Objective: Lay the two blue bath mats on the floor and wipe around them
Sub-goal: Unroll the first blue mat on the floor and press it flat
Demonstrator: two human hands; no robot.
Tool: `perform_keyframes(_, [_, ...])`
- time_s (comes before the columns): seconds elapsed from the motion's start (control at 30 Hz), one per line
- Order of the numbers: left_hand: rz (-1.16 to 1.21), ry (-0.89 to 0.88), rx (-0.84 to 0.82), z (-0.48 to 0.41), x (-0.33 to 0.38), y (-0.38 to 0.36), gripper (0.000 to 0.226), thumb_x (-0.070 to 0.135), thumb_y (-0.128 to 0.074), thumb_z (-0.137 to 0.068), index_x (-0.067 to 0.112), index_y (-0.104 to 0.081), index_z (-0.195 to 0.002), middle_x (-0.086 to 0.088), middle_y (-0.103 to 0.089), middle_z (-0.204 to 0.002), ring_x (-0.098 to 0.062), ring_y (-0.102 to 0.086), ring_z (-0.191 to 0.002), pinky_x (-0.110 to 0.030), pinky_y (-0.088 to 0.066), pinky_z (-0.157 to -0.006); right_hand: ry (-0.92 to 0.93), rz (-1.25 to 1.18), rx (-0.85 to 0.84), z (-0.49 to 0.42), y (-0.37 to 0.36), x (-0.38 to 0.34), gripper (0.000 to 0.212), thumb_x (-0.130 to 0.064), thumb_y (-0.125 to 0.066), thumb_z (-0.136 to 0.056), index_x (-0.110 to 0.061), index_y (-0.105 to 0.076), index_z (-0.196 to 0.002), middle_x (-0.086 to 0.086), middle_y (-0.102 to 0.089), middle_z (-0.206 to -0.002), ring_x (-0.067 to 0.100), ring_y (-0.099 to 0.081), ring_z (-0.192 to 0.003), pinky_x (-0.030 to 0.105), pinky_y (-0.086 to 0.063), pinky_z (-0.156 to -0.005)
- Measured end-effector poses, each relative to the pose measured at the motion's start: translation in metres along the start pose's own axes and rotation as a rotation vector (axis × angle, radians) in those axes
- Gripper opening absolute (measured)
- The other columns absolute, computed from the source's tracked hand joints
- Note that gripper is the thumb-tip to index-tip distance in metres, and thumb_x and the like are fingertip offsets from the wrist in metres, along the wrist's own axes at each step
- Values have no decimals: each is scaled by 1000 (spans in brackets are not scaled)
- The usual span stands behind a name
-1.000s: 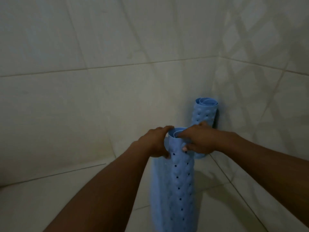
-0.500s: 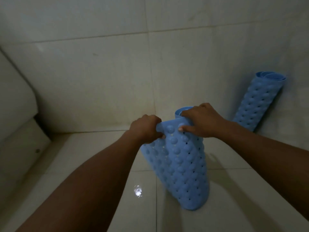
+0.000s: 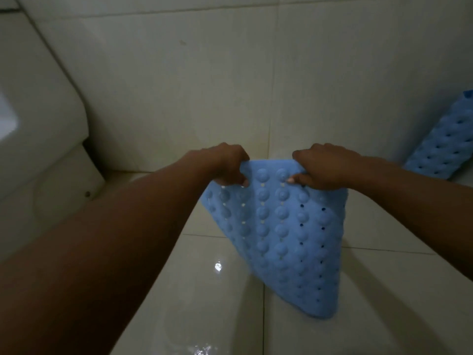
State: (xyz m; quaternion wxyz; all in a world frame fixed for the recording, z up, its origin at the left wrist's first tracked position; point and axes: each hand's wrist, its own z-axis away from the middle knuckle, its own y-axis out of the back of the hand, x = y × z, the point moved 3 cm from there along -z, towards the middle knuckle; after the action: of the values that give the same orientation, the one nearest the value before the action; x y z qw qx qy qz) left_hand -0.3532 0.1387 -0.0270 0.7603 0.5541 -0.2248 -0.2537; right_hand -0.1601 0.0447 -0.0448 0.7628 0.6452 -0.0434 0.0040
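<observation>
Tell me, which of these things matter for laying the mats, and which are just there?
Part of the job: open blue mat, gripped along its top edge by left hand and right hand; rolled blue mat at the far right; tiled floor.
Just there: white fixture on the left; tiled wall.

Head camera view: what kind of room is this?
Probably a bathroom: glossy pale tiles cover the wall and floor, a blue bath mat has bumps and drain holes, and a white fixture, perhaps a toilet, stands at left.
</observation>
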Motion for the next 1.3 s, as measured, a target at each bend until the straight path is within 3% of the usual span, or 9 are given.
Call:
perform_keyframes(0.13, [-41,6,-216,-7,-7,-36,52,49,-78,-82,19,-70,-124,-5,-70,-122,-27,-66,-108,-42,-52,-98,59,-20,-305,-21,-19,-24,45,-63,-59,-89,-21,-48,-97,6,-61,-111,21,-56,-89,33,-46,-78])
perform_keyframes(0.27, [-10,31,-261,-22,-15,-89,53,48,-79,-82,20,-67,-125,-5,-69,-122,-27,-65,-109,-43,-53,-96,14,-52,-440,-34,-76,-35,67,-67,-61,-86,-11,-56,-123,9,-62,-122,22,-57,-96,32,-45,-80])
perform_keyframes(0.5, [-48,49,-63,-60,-31,-178,50,45,-62,-93,21,-50,-136,-9,-55,-134,-30,-55,-122,-41,-40,-95,-133,28,-239,-65,-155,-41,63,-67,-60,-86,-16,-57,-122,6,-61,-121,26,-62,-109,35,-45,-81])
perform_keyframes(0.63, [-16,27,128,-74,-30,-216,67,41,-63,-93,20,-32,-148,-14,-26,-155,-36,-30,-140,-51,-40,-102,-217,23,-193,-87,-187,-37,57,-61,-63,-87,-15,-56,-121,7,-60,-122,27,-59,-113,40,-41,-96])
perform_keyframes(0.87, [145,-23,-355,-56,17,-328,88,76,-34,-92,39,11,-158,-1,26,-167,-37,24,-152,-77,-3,-114,-439,-125,-76,-91,-239,-15,68,-62,-61,-84,-20,-45,-136,12,-47,-139,34,-38,-131,54,-31,-107])
perform_keyframes(1.0, [85,-39,-335,-59,15,-348,88,80,-26,-91,44,23,-155,2,43,-159,-35,38,-146,-78,5,-112,-771,-421,66,-50,-262,-1,81,-70,-55,-84,-20,-36,-144,18,-37,-146,41,-35,-134,58,-34,-106])
perform_keyframes(1.1, [58,-48,-288,-71,0,-345,88,81,-26,-91,45,23,-155,4,42,-160,-34,36,-148,-76,3,-115,-1018,-688,4,-17,-281,4,105,-86,-50,-75,-14,-29,-149,21,-37,-149,44,-36,-137,62,-31,-110])
perform_keyframes(1.2, [21,-16,-281,-75,-13,-344,88,82,-25,-90,46,23,-154,5,41,-160,-37,34,-148,-74,1,-116,-1012,-685,-193,4,-291,-1,110,-95,-40,-69,-14,-45,-142,20,-46,-143,43,-40,-134,61,-30,-112])
perform_keyframes(1.3, [31,51,-276,-68,-10,-347,84,80,-22,-93,46,24,-154,2,40,-161,-40,33,-148,-74,3,-116,-973,-706,-253,15,-292,-11,108,-92,-54,-65,-19,-44,-143,17,-45,-145,40,-37,-137,57,-28,-113])
